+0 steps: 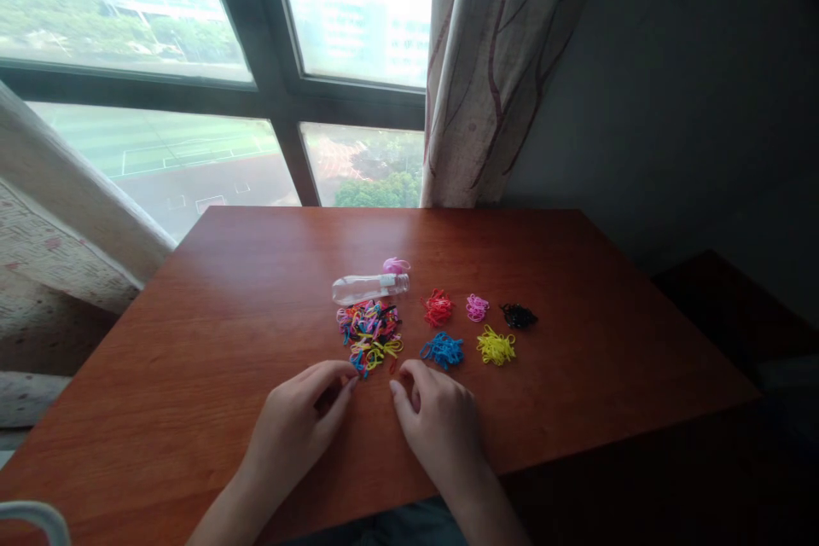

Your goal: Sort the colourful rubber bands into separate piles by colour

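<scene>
A pile of mixed-colour rubber bands (369, 328) lies in front of me on the brown table. My left hand (304, 409) is at the pile's near edge, thumb and index fingertip pinched together; what is between them is too small to make out. A single red rubber band (392, 365) lies just off the pile, by the index fingertip of my right hand (441, 414). That hand's fingers are curled, with a gap between thumb and index finger. Sorted rubber bands form small heaps to the right: red (438, 308), blue (443, 350), pink (477, 307), yellow (496, 345) and black (518, 316).
Behind the mixed pile a clear plastic bottle (364, 288) lies on its side, neck to the right. A pink bundle (396, 265) sits beyond its neck. The table (256, 256) reaches the window and curtain (473, 102). A white curved object (35, 516) shows at lower left.
</scene>
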